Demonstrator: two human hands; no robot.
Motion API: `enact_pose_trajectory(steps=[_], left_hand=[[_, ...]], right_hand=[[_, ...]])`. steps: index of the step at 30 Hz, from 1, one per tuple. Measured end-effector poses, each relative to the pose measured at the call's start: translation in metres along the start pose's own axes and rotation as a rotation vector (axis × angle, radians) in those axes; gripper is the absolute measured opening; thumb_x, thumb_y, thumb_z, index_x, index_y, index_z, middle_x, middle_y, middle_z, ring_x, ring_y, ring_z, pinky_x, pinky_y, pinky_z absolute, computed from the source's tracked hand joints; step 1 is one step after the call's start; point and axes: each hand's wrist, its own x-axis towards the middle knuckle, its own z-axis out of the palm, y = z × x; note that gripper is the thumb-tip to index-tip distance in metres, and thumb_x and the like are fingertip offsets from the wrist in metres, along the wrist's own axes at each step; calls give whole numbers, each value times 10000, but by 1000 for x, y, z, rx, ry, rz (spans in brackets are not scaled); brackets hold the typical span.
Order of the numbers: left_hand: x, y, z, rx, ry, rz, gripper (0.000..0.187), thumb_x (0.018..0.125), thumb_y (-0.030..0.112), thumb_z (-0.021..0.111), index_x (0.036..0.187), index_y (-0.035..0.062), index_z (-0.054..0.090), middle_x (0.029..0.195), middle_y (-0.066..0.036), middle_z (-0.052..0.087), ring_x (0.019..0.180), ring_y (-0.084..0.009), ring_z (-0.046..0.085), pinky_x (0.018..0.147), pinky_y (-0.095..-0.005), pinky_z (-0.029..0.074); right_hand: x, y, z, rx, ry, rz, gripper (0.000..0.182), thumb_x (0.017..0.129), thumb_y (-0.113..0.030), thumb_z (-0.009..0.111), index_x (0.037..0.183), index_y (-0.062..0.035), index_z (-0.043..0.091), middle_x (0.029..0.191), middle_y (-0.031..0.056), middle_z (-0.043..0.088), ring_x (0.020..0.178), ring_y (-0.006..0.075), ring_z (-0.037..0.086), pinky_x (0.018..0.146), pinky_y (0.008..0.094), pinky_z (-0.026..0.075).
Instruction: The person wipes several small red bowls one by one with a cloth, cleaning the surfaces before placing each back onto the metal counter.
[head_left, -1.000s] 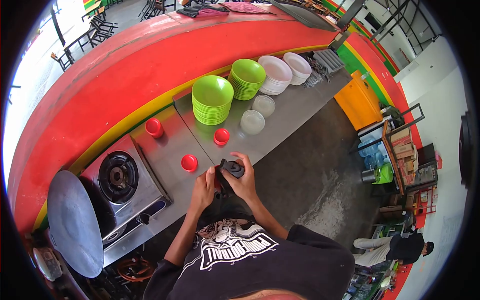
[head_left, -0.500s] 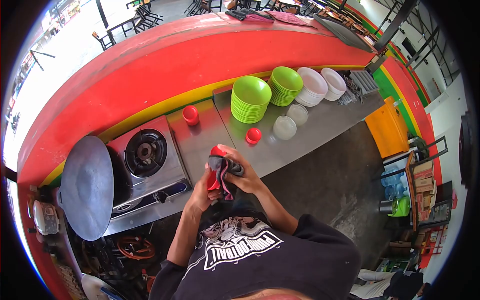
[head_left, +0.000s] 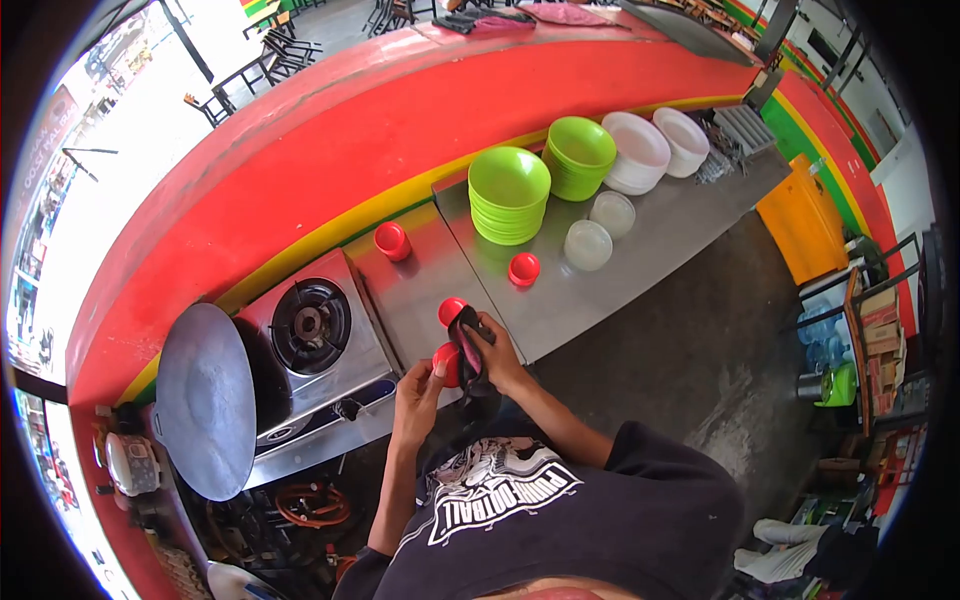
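Note:
Over the counter's front edge, my left hand [head_left: 418, 388] pinches a small red bowl [head_left: 447, 364] by its side. My right hand [head_left: 492, 352] grips a dark cloth with pink parts [head_left: 468, 350], which hangs down against that bowl. Just above the cloth shows another small red bowl [head_left: 453, 311], beside the fingers of my right hand; whether it is held or resting cannot be made out. More red bowls stand on the steel counter, one lot [head_left: 392, 241] near the wall and one [head_left: 523, 269] right of my hands.
Left of my hands are a gas stove [head_left: 312, 325] and a large wok [head_left: 206, 400]. Green bowls [head_left: 508, 185], white plates [head_left: 636, 150] and clear bowls [head_left: 588, 245] stand along the counter [head_left: 660, 225]. An orange bin [head_left: 803, 225] is at the right. A person's legs [head_left: 780, 550] show at lower right.
The two red bowls at my hands now show apart, one above the other. My right hand and the cloth have shifted to the right side of them. The whole view has shifted slightly.

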Motion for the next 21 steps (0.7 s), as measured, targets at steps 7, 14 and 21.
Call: enact_pose_trajectory(steps=[7, 14, 21], left_hand=[[37, -17, 26, -98, -24, -3, 291, 1004, 286, 569, 1030, 3, 630, 939, 23, 600, 883, -45, 496, 801, -210, 387], [99, -29, 82, -150, 16, -55, 286, 983, 263, 608, 1053, -8, 665, 925, 13, 637, 862, -50, 533, 784, -216, 411], [190, -56, 130, 142, 65, -122, 303, 954, 224, 651, 1095, -43, 677, 942, -26, 686, 852, -75, 590, 790, -238, 454]], right_hand=[[39, 33, -43, 123, 134, 54, 297, 992, -316, 548, 1042, -33, 624, 833, 8, 625, 724, 72, 554, 661, 246, 449], [81, 57, -107, 558, 464, 217, 298, 979, -333, 530, 1083, -74, 635, 835, 14, 628, 697, 120, 620, 651, 287, 515], [96, 55, -215, 453, 805, 197, 316, 974, -323, 523, 1100, -47, 613, 898, 31, 614, 786, 133, 605, 707, 286, 490]])
